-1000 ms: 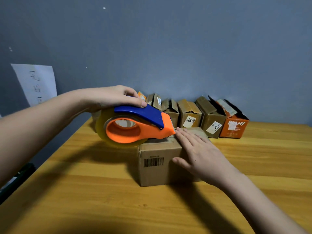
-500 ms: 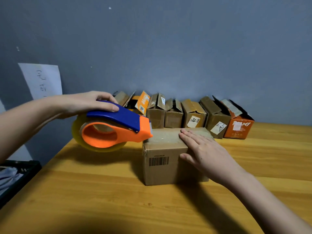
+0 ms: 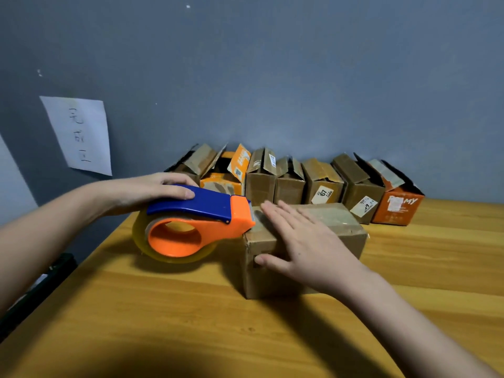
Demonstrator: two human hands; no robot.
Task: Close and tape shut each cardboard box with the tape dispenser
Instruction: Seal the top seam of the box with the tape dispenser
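Note:
A closed brown cardboard box (image 3: 343, 230) sits mid-table with clear tape along its top. My left hand (image 3: 147, 192) grips the blue handle of the orange tape dispenser (image 3: 196, 227), which carries a roll of clear tape. The dispenser's cutting end touches the box's top left edge. My right hand (image 3: 305, 246) lies flat on the box's top near that edge, fingers spread, thumb down on the front face.
Several open cardboard boxes (image 3: 289, 181) stand in a row against the grey wall, with an orange one (image 3: 398, 205) at the right end. A handwritten paper sheet (image 3: 79, 135) hangs on the wall at left. A black crate (image 3: 35, 285) sits below the wooden table's (image 3: 163, 309) left edge.
The dispenser pulled left off the box top, then came back right against the box's left edge. My right hand slid left across the top, its thumb now over the front face.

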